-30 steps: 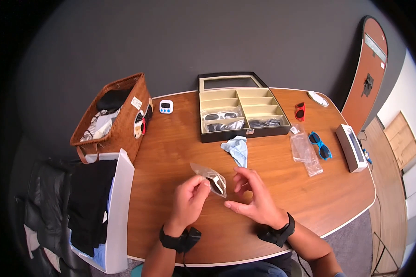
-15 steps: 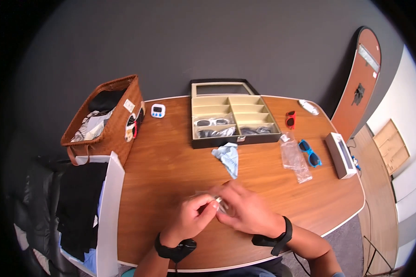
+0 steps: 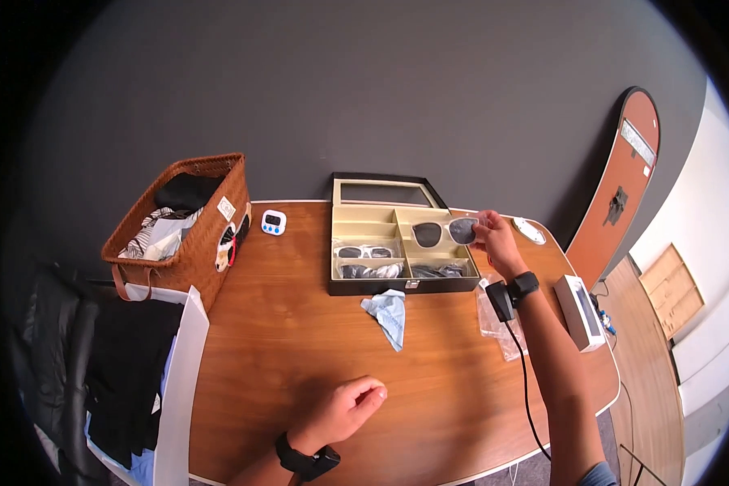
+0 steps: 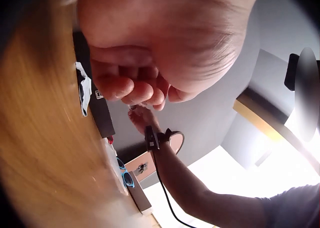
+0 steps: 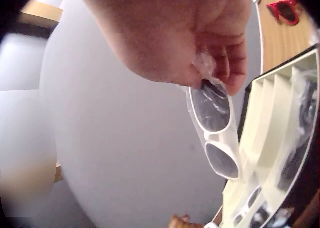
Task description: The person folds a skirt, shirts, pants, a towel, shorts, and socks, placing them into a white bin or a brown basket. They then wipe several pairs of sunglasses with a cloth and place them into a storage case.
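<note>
White-framed sunglasses (image 3: 428,235) with dark lenses, in a clear plastic sleeve, hang from my right hand (image 3: 500,246) by one end. Thumb and fingers pinch the sleeve there, and the right wrist view shows the sunglasses (image 5: 220,158) slanting down beside the display case. That black case (image 3: 364,286) stands with its lid raised and has cream compartments. Bagged white sunglasses (image 3: 364,253) and bagged dark eyewear (image 3: 368,270) lie in its left front compartments, more dark eyewear at front right. My left hand (image 3: 340,415), fingers loosely curled and holding nothing, is low over the near table.
A light-blue cloth (image 3: 387,314) lies before the case. At right are empty clear sleeves (image 3: 494,312), a white box (image 3: 579,312), blue sunglasses (image 4: 128,178) and red sunglasses (image 5: 286,12). A timer (image 3: 274,223), wicker basket (image 3: 206,235) and white clothes bin (image 3: 174,397) stand left.
Both hands were together at the sleeved sunglasses over the near table. Now the left has let go, and the right has carried them forward and right, over the case.
</note>
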Available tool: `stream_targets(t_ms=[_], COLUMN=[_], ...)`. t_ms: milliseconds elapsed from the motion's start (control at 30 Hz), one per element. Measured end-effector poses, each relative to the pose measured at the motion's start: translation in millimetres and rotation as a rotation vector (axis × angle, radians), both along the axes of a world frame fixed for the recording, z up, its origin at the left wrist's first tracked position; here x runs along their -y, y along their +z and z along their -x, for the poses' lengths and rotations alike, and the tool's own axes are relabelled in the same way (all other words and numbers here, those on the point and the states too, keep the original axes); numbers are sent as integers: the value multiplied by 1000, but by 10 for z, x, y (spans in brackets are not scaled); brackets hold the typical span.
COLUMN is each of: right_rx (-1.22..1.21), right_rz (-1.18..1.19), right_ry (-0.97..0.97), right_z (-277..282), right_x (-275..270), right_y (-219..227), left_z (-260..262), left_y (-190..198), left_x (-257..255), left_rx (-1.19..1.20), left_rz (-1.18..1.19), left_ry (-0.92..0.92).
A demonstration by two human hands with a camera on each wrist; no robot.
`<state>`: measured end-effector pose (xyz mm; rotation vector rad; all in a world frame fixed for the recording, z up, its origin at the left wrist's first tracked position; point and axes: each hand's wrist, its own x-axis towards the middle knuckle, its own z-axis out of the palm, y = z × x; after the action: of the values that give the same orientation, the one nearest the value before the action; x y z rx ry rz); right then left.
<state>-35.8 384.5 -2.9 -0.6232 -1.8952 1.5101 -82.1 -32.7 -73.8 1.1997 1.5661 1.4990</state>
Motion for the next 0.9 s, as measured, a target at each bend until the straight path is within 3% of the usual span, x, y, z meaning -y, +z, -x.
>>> stream_targets(t_ms=[133,200,233,267,333,400,467,667,733,800,900], right_rx=[94,269,507,509,581,586,690,966,943,827,875], right_rz=[84,-393,-744,-738,-1063,-1026,-1288,-1431,-1469,-1215,-1242], right_ry=[13,31,-90,-91,-120,-86,32,37,25,23,84], right_z=[162,268,260,254,244,295,376,445,521,577,602], right_x=[-327,-410,-461,-369,-198,-201,-261,-2,-1,29,-22], right_y=[-304,-468,-545,-532,-499,-540,-644,-481,-519,-583,-557], left_z=[33,39,39,39,38,33,27,32,40,27,20], left_y=[-13,-19,-32,-46,-57,-57,-61,-44,-37,-30,-7], left_x=[-3,-1,-2,-4,-12,-5,-8,-11,-13,-10,-11], left_rx=[23,-8,-6,0,10,10,-15,-1,-23,-34,-51], left_rz=[83,77,82,84,89,81,78,104,87,68,69], left_ry=[-31,-21,-22,-23,-27,-27,-29,-38,-36,4,7])
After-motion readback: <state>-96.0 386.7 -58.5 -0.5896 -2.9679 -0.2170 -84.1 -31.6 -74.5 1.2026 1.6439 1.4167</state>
